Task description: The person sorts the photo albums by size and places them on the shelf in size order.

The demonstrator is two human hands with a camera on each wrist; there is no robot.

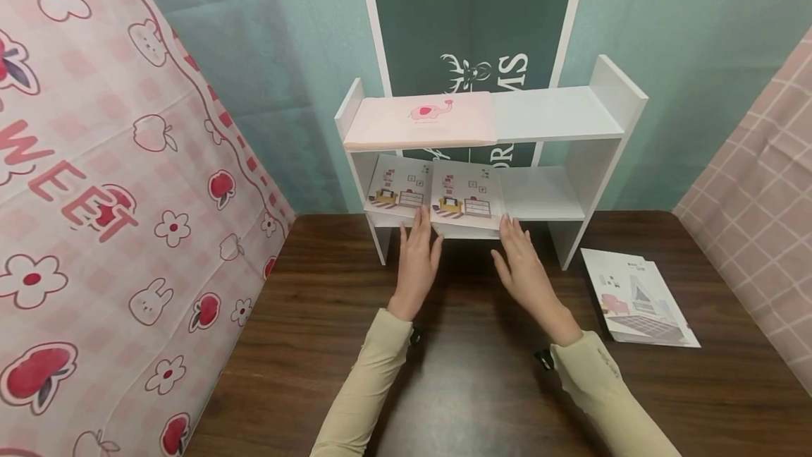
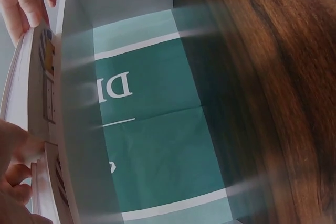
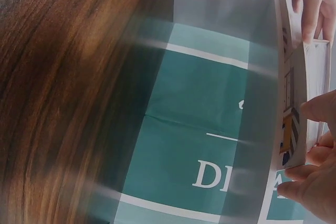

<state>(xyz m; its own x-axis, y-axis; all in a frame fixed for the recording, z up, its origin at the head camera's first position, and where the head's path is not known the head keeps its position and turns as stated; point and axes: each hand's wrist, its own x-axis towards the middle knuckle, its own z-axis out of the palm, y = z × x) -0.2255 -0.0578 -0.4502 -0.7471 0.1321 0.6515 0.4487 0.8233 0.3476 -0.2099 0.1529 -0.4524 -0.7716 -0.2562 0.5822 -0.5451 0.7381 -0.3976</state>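
Observation:
Two thick books with room drawings on their covers lie flat side by side on the middle board of a white shelf unit (image 1: 605, 154). The right book (image 1: 468, 192) juts forward past the board's front edge, farther than the left book (image 1: 400, 182). My left hand (image 1: 415, 263) touches its front left corner, close to the left book. At its front right corner is my right hand (image 1: 526, 281). The fingers of both look mostly straight in the head view. In the right wrist view the right thumb (image 3: 319, 109) lies against the book's front edge, fingers beside its end.
A pink item with an elephant print (image 1: 419, 118) lies on the top board's left half. More books or booklets (image 1: 641, 295) lie on the dark wooden table (image 1: 469, 386), right of the shelf. Patterned cloths hang at the left (image 1: 158, 231) and right (image 1: 761, 161).

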